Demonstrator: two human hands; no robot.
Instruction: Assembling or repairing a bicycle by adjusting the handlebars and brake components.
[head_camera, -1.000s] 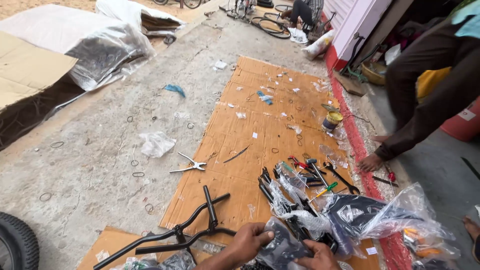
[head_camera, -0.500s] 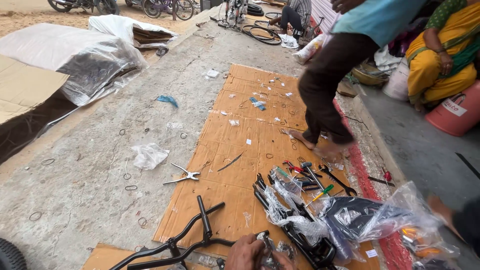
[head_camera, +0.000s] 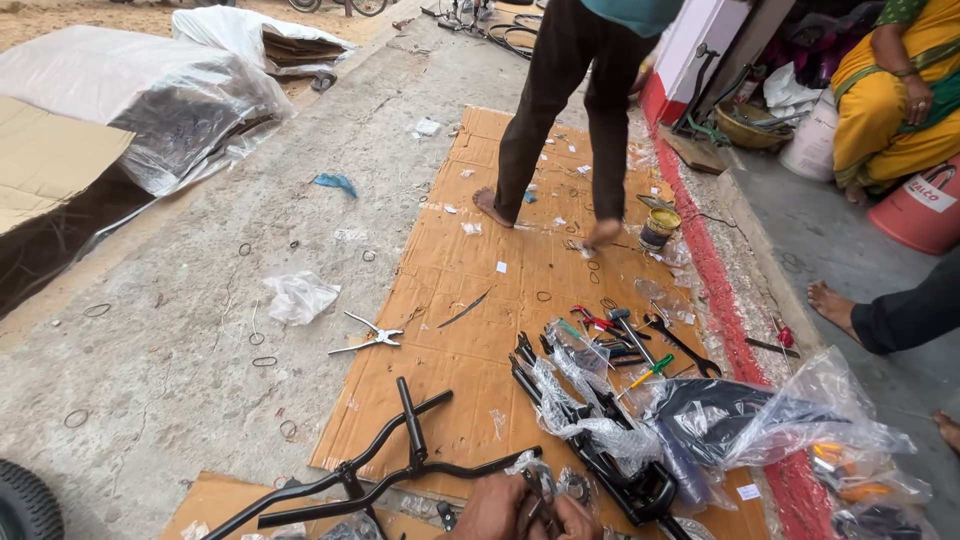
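Both my left hand (head_camera: 492, 508) and right hand (head_camera: 572, 517) clamp a small plastic-wrapped metal part (head_camera: 540, 487) at the near handlebar (head_camera: 400, 470) end on the cardboard (head_camera: 470, 330); slick wrap could let it slip.

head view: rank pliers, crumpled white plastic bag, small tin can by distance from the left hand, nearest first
From the left hand:
1. pliers, up-left, at the cardboard's edge.
2. crumpled white plastic bag, farther left on the concrete.
3. small tin can, far up-right, near the walking person's foot.
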